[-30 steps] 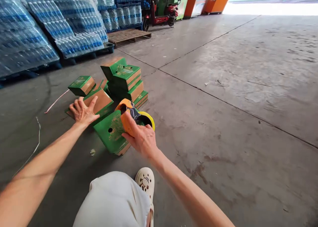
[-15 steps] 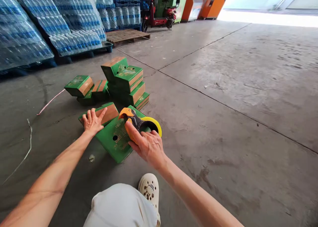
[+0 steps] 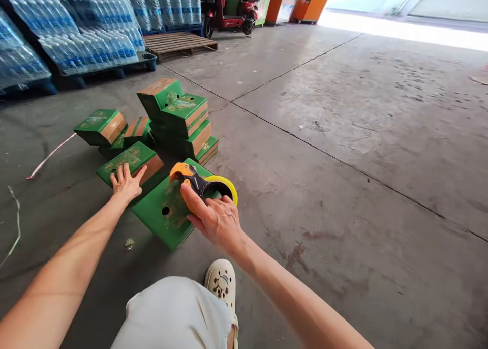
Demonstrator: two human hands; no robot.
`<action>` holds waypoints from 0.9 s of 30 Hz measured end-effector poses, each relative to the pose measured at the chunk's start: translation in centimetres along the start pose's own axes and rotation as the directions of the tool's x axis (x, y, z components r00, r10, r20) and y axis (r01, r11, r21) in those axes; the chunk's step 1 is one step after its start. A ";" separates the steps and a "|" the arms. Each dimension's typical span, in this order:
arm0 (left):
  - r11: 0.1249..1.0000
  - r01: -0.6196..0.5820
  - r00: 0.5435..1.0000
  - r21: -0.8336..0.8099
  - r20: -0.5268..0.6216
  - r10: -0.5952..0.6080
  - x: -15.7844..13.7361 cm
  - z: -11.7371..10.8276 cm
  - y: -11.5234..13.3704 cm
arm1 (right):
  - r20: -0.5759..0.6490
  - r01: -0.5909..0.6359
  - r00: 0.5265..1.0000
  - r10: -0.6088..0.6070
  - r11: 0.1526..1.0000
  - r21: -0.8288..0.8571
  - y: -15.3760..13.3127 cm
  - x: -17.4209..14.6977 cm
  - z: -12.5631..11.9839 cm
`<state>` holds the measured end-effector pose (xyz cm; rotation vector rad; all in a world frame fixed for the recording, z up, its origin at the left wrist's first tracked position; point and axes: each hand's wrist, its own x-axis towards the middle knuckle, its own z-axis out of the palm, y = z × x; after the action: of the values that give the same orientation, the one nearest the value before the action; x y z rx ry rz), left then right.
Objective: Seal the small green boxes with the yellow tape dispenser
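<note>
My right hand (image 3: 219,219) is wrapped round the orange handle of a tape dispenser (image 3: 196,182), which carries a roll of yellow tape (image 3: 233,188). The dispenser is over a green cardboard box (image 3: 158,222) with a round hole, right in front of me; whether they touch I cannot tell. My left hand (image 3: 127,185), fingers spread, rests on a second green box (image 3: 131,158) just to the left. That box shows a printed green top and a side with brown tape-like facing. My left palm hides part of its near edge.
Beyond them stands a stack of green boxes (image 3: 186,120), with another small group of boxes (image 3: 101,126) to its left. Wrapped water bottles (image 3: 91,49) on pallets, a wooden pallet (image 3: 181,42) and a red scooter (image 3: 232,21) line the back. A pink strap (image 3: 51,155) lies at left.
The box under my left hand has turned over toward the left, so its printed green top now faces up. The view has shifted slightly; my right hand keeps the dispenser over the nearest box.
</note>
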<state>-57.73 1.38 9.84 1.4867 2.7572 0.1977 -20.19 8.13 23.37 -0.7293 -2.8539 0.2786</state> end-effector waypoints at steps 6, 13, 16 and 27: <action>0.935 0.033 0.959 -0.352 -0.254 -0.129 -6.2 -3.4 1.0 | 0.020 -0.002 1.000 0.002 1.000 -0.015 -0.7 0.2 -0.3; 0.945 -0.149 0.972 -0.291 -0.220 0.085 -15.4 -8.3 9.7 | -0.029 -0.006 1.000 0.007 1.000 0.011 -1.6 -0.7 -0.8; 0.982 -0.098 0.995 -0.158 -0.010 0.098 -15.6 -8.2 12.8 | -0.075 -0.133 0.987 0.140 0.987 0.091 -1.0 -2.6 -1.8; 0.999 -0.036 0.972 -0.033 0.231 0.043 -7.5 -10.4 11.4 | -0.079 -0.585 0.797 0.599 0.798 0.148 3.2 -11.2 -3.0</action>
<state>-44.79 0.21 20.97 1.4555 2.5332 0.0580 -8.36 5.81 24.13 -1.5491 -2.3862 0.4594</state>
